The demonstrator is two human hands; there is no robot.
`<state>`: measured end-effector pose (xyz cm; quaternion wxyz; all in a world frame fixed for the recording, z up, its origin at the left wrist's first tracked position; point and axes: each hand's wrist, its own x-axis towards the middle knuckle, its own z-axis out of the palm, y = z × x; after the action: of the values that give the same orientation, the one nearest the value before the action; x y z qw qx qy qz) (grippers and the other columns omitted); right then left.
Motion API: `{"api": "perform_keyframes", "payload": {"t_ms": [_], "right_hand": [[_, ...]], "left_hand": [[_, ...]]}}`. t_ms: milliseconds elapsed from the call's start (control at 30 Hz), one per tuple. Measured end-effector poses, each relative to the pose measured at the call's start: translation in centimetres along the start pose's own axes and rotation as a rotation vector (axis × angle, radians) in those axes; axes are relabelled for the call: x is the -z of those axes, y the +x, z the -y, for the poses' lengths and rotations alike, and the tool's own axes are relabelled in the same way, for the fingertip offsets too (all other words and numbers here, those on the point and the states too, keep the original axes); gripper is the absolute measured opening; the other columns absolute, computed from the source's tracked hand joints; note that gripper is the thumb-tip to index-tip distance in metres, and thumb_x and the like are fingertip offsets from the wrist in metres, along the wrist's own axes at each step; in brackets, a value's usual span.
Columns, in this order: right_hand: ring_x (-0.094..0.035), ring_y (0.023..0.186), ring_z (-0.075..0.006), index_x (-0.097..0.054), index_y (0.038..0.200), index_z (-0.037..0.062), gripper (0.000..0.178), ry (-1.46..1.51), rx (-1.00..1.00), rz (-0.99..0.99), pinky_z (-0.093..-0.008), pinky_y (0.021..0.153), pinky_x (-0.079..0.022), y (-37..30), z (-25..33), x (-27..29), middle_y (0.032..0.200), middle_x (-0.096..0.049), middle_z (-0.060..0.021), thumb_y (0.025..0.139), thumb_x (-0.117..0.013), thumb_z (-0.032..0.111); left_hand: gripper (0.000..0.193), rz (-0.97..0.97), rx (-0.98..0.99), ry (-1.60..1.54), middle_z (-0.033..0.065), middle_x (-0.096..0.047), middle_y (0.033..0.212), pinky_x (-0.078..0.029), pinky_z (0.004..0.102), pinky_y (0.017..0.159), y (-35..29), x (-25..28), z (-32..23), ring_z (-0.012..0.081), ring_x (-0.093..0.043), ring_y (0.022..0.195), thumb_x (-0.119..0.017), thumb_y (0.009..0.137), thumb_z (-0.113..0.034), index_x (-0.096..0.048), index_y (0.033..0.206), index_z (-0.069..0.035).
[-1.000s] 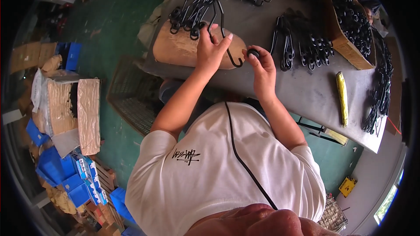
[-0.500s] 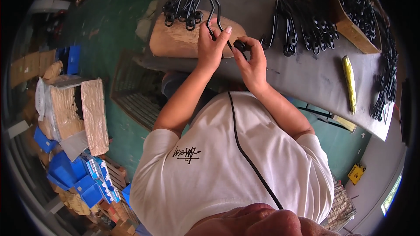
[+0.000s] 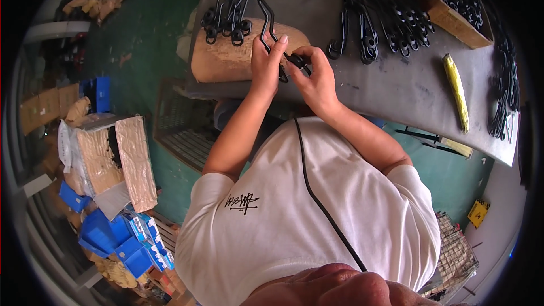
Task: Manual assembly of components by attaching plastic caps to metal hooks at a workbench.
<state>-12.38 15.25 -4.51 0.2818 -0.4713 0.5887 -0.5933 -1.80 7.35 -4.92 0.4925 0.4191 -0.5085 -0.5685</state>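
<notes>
A: Two bare hands meet over the near edge of a grey table (image 3: pixel 391 88), seen from a head camera looking down past a white shirt (image 3: pixel 294 215). What are they holding?

B: Both are closed around one bent black metal hook (image 3: pixel 271 25). The left hand (image 3: pixel 265 67) pinches its shaft between thumb and fingers, the index finger laid along the rod. The right hand (image 3: pixel 314 76) curls shut around the lower end, where a small black fitting (image 3: pixel 296 60) sits against the fingertips. Whether that fitting is already fixed on, I cannot tell.

A: How should the step be handled?

B: In my judgement, keep the left grip firm and steady so the rod does not twist, and let the right fingertips do the fine work at the joint, close to the body and above the table edge.

A: Where is the hook relative to the hands?

B: It rises from between them toward twelve o'clock, its curved top over a tan cardboard block (image 3: pixel 226 56) lying at ten o'clock of the hands.

A: And farther out?

B: A cluster of black hooks (image 3: pixel 229 14) rests on that block at eleven o'clock. A larger fan of hooks (image 3: pixel 379 22) lies at one o'clock. A yellow tool (image 3: pixel 456 90) lies at three o'clock, and a cardboard box (image 3: pixel 453 14) of more black parts stands at two o'clock, well apart.
</notes>
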Motion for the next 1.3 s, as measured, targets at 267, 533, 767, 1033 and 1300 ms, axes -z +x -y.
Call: {"api": "perform_keyframes", "payload": {"t_ms": [267,533,767,1033,1300], "right_hand": [[-0.060,0.088,-0.0147,-0.058,0.107,0.0000,0.028,0.039,-0.112,0.138,-0.0305,0.082,-0.049,0.5,-0.1,0.7,0.096,-0.063,-0.0086,0.086,-0.071,0.012],[-0.058,0.097,-0.0345,-0.056,0.117,0.0038,0.045,-0.464,0.478,0.128,-0.0424,0.084,-0.048,0.2,-0.2,1.1,0.108,-0.059,-0.0147,0.077,-0.076,0.012],[-0.058,0.082,-0.0333,-0.054,0.108,0.0052,0.042,-0.457,0.616,0.088,-0.0428,0.073,-0.048,0.7,-2.2,-1.0,0.095,-0.056,-0.0130,0.073,-0.077,0.007],[-0.060,0.089,-0.0302,-0.058,0.116,0.0060,0.051,-0.544,0.541,0.092,-0.0440,0.080,-0.046,4.4,0.6,0.4,0.099,-0.059,-0.0116,0.075,-0.080,0.024],[-0.059,0.092,-0.0251,-0.065,0.091,0.0112,0.022,-1.287,0.193,-0.155,-0.0412,0.078,-0.041,7.8,-4.5,10.9,0.091,-0.060,-0.0054,0.083,-0.069,0.032]], "left_hand": [[0.048,0.010,0.007,-0.021,0.0067,-0.053,0.116,-0.041,0.0273,0.096,0.5,0.2,-0.6,0.0121,-0.051,0.105,-0.069,0.093,-0.023,-0.048,0.128,0.002],[0.067,-0.066,-0.046,0.306,0.0006,-0.053,0.082,-0.045,0.0258,0.067,0.5,1.4,0.7,0.0100,-0.050,0.074,-0.078,0.086,-0.037,-0.048,0.130,0.004],[0.071,-0.074,0.034,0.293,0.0020,-0.053,0.083,-0.046,0.0263,0.066,0.3,2.6,1.1,0.0106,-0.051,0.074,-0.079,0.085,-0.036,-0.044,0.131,0.006],[0.077,-0.087,-0.158,0.881,0.0092,-0.063,0.085,-0.052,0.0382,0.071,7.8,5.5,-3.8,0.0243,-0.063,0.075,-0.080,0.077,-0.040,-0.049,0.134,0.002],[0.069,-0.198,-0.479,1.403,0.0223,-0.052,0.131,-0.043,0.0491,0.101,13.7,9.0,-1.7,0.0394,-0.053,0.119,-0.078,0.078,-0.038,-0.054,0.131,-0.002]]}}
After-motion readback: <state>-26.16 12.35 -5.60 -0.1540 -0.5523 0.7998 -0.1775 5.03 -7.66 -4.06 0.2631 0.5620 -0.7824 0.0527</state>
